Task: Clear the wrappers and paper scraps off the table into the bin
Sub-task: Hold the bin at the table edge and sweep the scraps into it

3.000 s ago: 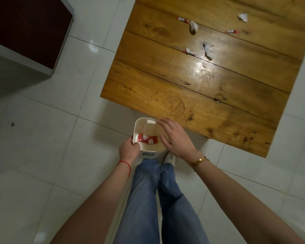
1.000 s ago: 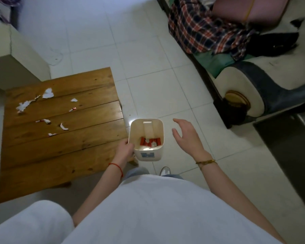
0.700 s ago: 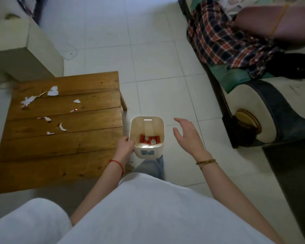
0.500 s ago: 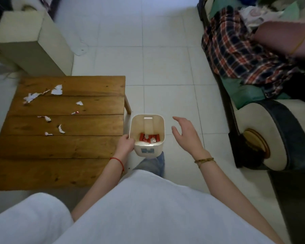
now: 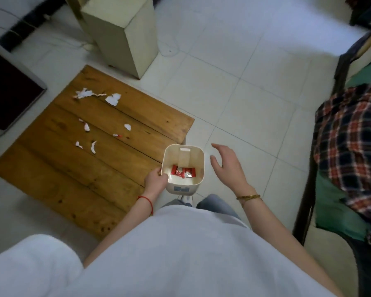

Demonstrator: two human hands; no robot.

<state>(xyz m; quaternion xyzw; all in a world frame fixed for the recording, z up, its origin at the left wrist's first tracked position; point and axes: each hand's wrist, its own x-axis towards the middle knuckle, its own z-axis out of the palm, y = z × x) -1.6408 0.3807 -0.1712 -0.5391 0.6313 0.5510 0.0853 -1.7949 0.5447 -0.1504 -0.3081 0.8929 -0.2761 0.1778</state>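
My left hand [image 5: 155, 181] grips the left rim of a small cream bin [image 5: 198, 156], held in the air beside the right corner of the low wooden table [image 5: 73, 174]. Red wrappers [image 5: 183, 171] lie in the bin's bottom. My right hand [image 5: 228, 166] hovers empty to the right of the bin, fingers spread. On the table's far half lie several white paper scraps: a big torn piece [image 5: 113, 99], a long one [image 5: 84, 93], smaller bits [image 5: 86, 126], [image 5: 93, 146], [image 5: 127, 126], and a small red wrapper bit [image 5: 118, 136].
A cream box-shaped stand [image 5: 124, 33] rises just beyond the table's far corner. A dark panel [image 5: 7, 93] lies at the left. A sofa with a plaid cloth [image 5: 351, 142] and a green cushion fills the right side. White tiled floor lies between.
I have stood up with the bin and turned; the view has swung, so the table now sits to the left. My right hand left the bin and hangs open beside it.
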